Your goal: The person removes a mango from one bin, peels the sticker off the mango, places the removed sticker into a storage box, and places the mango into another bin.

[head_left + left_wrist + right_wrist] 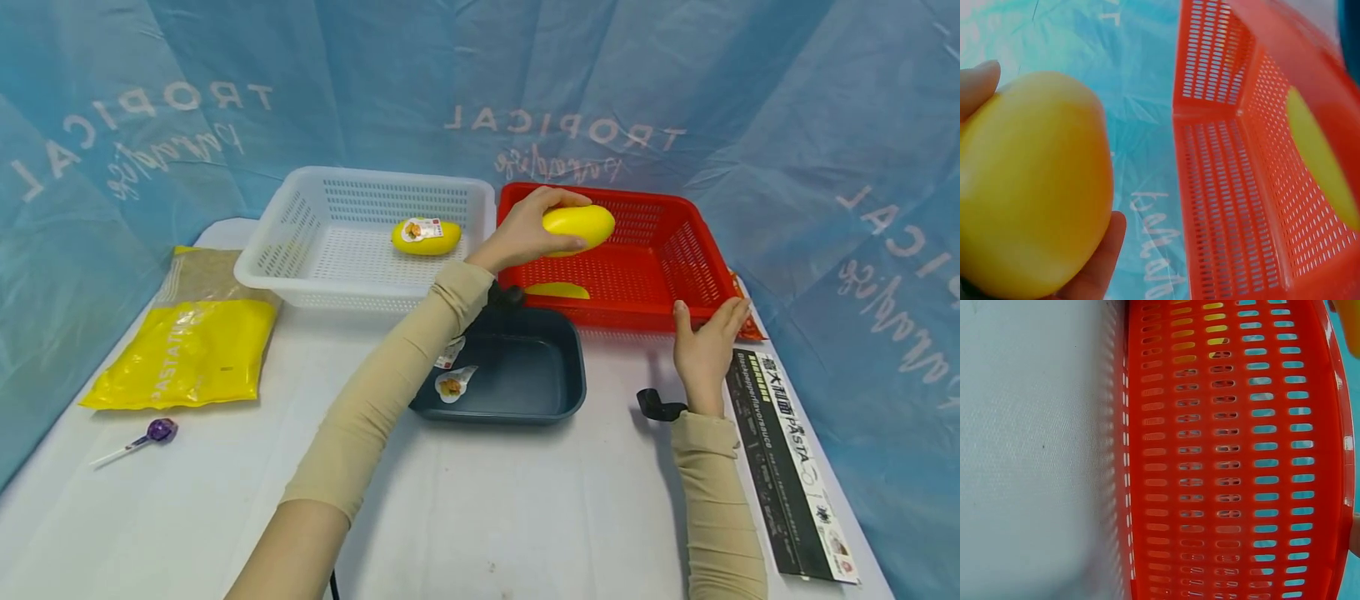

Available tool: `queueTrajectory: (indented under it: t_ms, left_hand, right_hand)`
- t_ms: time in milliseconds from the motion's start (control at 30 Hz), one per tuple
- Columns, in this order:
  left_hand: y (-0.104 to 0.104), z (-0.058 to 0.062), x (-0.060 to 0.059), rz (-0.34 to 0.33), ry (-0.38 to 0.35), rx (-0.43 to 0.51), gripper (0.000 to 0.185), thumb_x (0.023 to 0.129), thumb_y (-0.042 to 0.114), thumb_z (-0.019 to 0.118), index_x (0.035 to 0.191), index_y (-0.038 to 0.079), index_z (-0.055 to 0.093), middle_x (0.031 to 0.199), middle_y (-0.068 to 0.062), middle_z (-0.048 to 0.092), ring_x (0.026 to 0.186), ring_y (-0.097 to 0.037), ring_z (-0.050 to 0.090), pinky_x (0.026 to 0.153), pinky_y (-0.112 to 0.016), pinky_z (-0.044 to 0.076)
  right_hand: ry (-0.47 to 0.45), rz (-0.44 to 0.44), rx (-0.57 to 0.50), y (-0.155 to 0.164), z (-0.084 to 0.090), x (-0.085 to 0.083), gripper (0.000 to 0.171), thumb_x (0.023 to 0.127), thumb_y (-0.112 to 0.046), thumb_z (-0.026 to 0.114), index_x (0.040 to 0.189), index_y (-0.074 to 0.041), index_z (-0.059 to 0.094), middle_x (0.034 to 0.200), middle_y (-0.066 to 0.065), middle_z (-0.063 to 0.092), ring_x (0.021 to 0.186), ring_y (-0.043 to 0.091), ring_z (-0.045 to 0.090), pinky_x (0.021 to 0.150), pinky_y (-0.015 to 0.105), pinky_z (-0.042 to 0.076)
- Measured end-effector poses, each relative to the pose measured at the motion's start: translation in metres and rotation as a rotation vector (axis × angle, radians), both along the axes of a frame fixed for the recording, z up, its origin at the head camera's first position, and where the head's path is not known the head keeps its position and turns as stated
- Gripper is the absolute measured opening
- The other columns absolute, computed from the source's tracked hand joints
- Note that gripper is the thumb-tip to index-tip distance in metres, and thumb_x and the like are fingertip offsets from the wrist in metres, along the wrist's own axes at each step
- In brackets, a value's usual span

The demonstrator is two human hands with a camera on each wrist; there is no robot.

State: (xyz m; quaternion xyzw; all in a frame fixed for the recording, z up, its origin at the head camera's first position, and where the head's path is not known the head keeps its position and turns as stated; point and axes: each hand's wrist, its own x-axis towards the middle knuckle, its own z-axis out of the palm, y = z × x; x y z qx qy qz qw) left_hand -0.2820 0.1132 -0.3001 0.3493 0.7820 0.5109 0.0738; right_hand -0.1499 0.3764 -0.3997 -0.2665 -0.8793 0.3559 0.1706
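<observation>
My left hand (528, 227) grips a smooth yellow mango (579, 227) between thumb and fingers, over the red basket (626, 318). In the left wrist view this mango (1035, 187) fills the left side, beside the basket's slotted wall. Another yellow piece (557, 290) lies inside the red basket, partly hidden behind its front wall. At the basket's front right corner, my right hand (707, 354) rests its fairly straight fingers on the rim. Only a fingertip (1355, 535) of it shows in the right wrist view, at the rim.
Left of the red basket stands a white basket (360, 292) holding a stickered mango (426, 238). A dark tray (525, 392) with loose stickers sits in front. A yellow pasta bag (187, 350) and purple lollipop (161, 431) lie left; a black-and-white box (787, 467) lies right.
</observation>
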Motion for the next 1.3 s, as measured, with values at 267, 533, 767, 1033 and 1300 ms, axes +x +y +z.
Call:
queueTrajectory:
  t_ms: [267,533,767,1033,1300]
  left_hand:
    - [0.016,0.005,-0.016,-0.007,-0.126,-0.036,0.052,0.086,0.027,0.072,0.135,0.020,0.054,0.138,-0.001,0.049,0.110,-0.017,0.050,0.089,-0.025,0.048]
    - [0.023,-0.005,-0.030,0.014,-0.204,-0.111,0.050,0.088,0.027,0.070,0.135,0.018,0.054,0.136,-0.005,0.052,0.112,-0.019,0.051,0.091,-0.027,0.048]
    - [0.024,-0.020,-0.035,0.024,-0.255,-0.131,0.049,0.088,0.026,0.069,0.135,0.015,0.055,0.138,-0.006,0.051,0.115,-0.020,0.050,0.093,-0.028,0.048]
    - [0.023,-0.022,-0.046,0.055,-0.317,-0.236,0.051,0.091,0.030,0.066,0.138,0.016,0.053,0.142,-0.006,0.047,0.115,-0.020,0.050,0.093,-0.027,0.048]
    - [0.024,-0.022,-0.050,0.104,-0.349,-0.292,0.052,0.091,0.029,0.065,0.139,0.013,0.052,0.142,-0.007,0.049,0.107,-0.019,0.053,0.087,-0.025,0.050]
  right_hand:
    - [0.002,-0.005,0.007,0.001,0.000,0.000,0.091,0.096,-0.054,0.042,0.154,-0.004,-0.007,0.163,0.012,-0.016,0.151,0.032,-0.011,0.122,0.049,0.005]
    - [-0.019,-0.003,0.001,0.000,0.003,0.002,0.091,0.096,-0.054,0.042,0.154,-0.004,-0.007,0.163,0.012,-0.016,0.151,0.032,-0.012,0.122,0.052,0.005]
    - [-0.022,-0.001,0.001,0.001,0.003,0.002,0.091,0.096,-0.054,0.042,0.154,-0.005,-0.008,0.163,0.011,-0.016,0.151,0.031,-0.013,0.122,0.052,0.004]
    - [-0.021,0.000,-0.004,0.001,0.003,0.001,0.092,0.096,-0.054,0.043,0.154,-0.006,-0.009,0.163,0.009,-0.017,0.150,0.031,-0.015,0.122,0.053,0.003]
    - [-0.031,-0.002,0.000,0.002,0.002,0.001,0.091,0.096,-0.054,0.042,0.154,-0.007,-0.009,0.163,0.009,-0.017,0.151,0.032,-0.013,0.121,0.054,0.005]
